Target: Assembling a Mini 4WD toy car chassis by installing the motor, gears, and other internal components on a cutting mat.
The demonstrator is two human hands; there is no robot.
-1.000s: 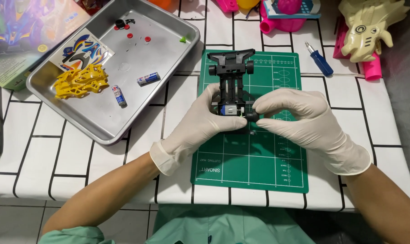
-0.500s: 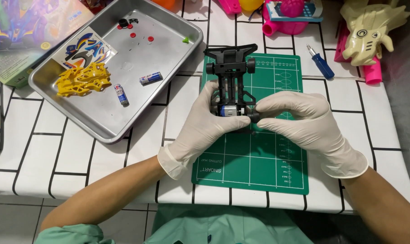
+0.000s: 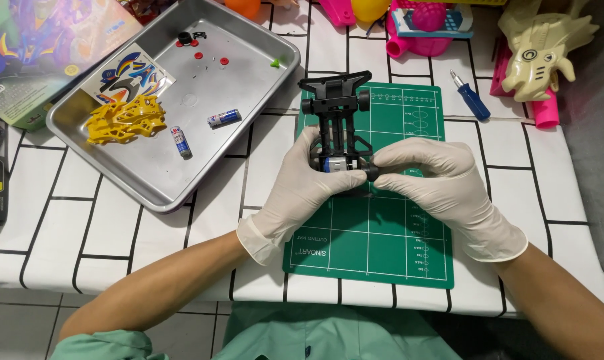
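A black toy car chassis [image 3: 337, 110] lies lengthwise on a green cutting mat [image 3: 375, 240], its front bumper pointing away from me. Both hands wear white gloves. My left hand [image 3: 300, 193] grips the chassis's near end from the left, fingers wrapped around a small silver motor [image 3: 334, 164] seated there. My right hand [image 3: 445, 193] pinches the same end from the right, thumb and forefinger closed on a small black part at the chassis's side.
A metal tray [image 3: 248, 100] at upper left holds a yellow plastic body part [image 3: 125, 119], two small batteries [image 3: 202, 130], a sticker sheet and tiny red and green bits. A blue screwdriver [image 3: 470, 97] lies right of the mat. Colourful toys line the far edge; a box sits far left.
Both hands and the chassis keep the same pose; only the camera view has shifted slightly.
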